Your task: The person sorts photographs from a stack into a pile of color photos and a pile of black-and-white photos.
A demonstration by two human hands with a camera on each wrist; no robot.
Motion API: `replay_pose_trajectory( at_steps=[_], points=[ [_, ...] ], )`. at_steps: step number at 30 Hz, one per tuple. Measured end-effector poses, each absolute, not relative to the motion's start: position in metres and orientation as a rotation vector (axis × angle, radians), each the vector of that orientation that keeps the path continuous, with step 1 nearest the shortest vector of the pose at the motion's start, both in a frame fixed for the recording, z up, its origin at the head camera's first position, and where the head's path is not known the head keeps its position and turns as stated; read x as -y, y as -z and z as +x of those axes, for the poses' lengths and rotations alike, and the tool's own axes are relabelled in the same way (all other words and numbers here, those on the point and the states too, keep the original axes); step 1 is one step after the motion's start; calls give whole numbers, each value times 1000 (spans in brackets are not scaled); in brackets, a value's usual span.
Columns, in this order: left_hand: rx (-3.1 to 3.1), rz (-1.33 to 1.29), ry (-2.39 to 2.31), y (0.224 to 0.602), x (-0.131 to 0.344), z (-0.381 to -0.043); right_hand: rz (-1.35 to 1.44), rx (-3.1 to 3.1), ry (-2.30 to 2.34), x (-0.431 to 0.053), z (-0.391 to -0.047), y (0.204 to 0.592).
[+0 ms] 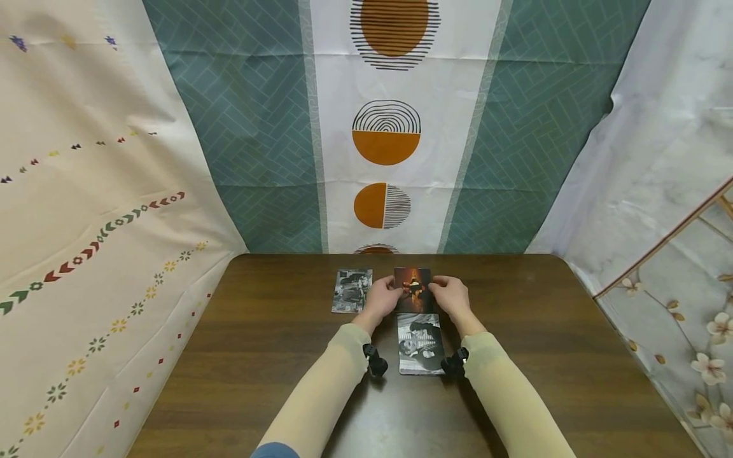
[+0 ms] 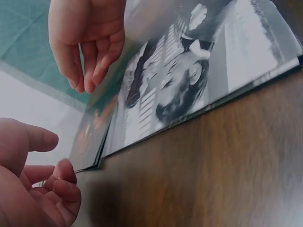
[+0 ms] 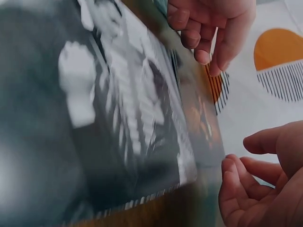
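A dark photo print with an orange, flame-like picture [image 1: 413,286] lies near the far edge of the table, between both hands. At its left side is my left hand [image 1: 382,298], thumb and fingers apart in the left wrist view. My right hand [image 1: 451,296] is at the right side, its fingers loosely bent with a gap to the thumb in the right wrist view. Directly nearer lies a black-and-white photo print [image 1: 420,346] showing people, with layered edges [image 2: 222,104] like a small stack. Whether the fingertips touch the dark print is hard to tell.
Another black-and-white photo print [image 1: 350,286] lies to the left of the left hand. The brown wooden table [image 1: 258,356] meets a green and white patterned cloth [image 1: 258,127] at its far edge. Pale cloths hang along both sides.
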State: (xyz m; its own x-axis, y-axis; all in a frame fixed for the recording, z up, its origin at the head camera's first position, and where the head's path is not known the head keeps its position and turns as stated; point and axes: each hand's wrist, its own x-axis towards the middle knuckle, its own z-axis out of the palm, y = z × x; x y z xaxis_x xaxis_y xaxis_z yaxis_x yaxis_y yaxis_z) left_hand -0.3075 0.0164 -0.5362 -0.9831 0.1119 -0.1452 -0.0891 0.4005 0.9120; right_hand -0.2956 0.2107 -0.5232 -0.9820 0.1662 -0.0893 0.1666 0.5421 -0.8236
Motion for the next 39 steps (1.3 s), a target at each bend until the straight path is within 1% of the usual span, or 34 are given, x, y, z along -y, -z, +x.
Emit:
replay_pose_trajectory(
  at_steps=[9,20,30,39],
  points=[
    [-2536,71,-1633,525,28,-304,172,-2758,1466,-176,-298,517],
    [-2719,30,-1549,523,92,-296,39,-2650,1486,-122,-288,516],
    [-2744,-88,-1492,531,129,-291,88,-2578,1484,-84,-288,522],
    [-2752,-173,-1413,538,135,-291,177,-2580,1511,-72,-290,530]
  ],
)
